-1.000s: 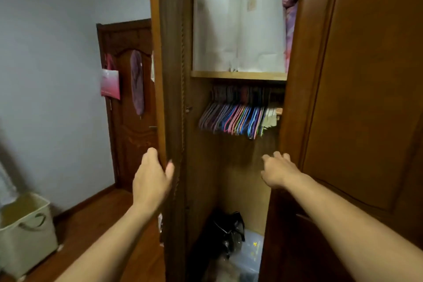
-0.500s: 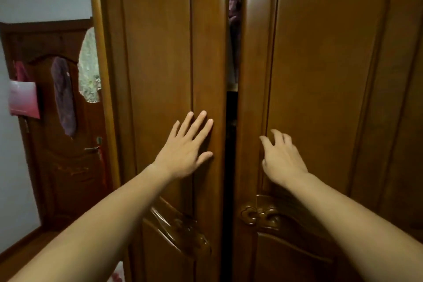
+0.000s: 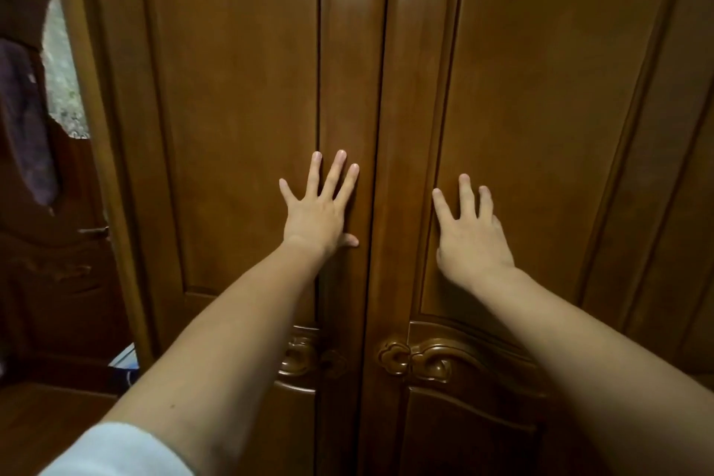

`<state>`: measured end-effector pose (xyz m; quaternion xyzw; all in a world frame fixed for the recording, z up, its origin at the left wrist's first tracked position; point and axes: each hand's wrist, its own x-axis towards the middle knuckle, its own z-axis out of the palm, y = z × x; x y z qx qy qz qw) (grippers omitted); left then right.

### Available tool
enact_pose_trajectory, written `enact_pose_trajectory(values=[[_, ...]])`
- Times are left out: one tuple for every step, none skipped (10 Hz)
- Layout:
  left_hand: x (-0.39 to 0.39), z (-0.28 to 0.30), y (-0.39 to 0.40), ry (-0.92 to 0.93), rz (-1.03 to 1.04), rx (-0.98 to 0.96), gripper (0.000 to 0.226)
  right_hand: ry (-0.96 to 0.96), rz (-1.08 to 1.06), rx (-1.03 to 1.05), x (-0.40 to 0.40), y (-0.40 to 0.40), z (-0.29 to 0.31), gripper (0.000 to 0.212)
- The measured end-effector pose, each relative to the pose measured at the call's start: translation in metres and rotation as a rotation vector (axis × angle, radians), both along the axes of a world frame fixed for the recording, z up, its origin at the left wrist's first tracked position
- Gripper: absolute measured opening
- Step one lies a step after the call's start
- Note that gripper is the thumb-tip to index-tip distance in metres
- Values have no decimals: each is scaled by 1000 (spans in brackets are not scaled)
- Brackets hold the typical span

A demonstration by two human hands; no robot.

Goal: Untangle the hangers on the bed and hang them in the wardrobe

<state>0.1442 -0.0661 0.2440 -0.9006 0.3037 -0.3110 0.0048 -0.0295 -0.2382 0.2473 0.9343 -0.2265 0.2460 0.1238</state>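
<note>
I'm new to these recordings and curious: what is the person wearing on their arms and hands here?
Very little. Both forearms are bare, and so are the left hand and the right hand: no gloves, rings, watch or bracelets show. The only clothing in view is the edge of a white sleeve on the left upper arm, at the bottom of the picture. No sleeve shows on the right arm.

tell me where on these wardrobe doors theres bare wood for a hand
Bare wood: the panel above the left hand, the panel above and right of the right hand, and the strip between the two hands along the centre seam. Crowded lower down, where both forearms cross the carved handles.
</note>
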Motion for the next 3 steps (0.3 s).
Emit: enact_pose_trajectory(values=[[-14, 7, 0, 107, 31, 17, 134, 43, 18, 104, -8, 2, 13, 86], [-36, 30, 8, 224, 15, 75, 127, 87, 15, 171, -21, 11, 28, 81], [-60, 50, 21, 216, -24, 150, 98, 110, 30, 236, -39, 22, 45, 73]])
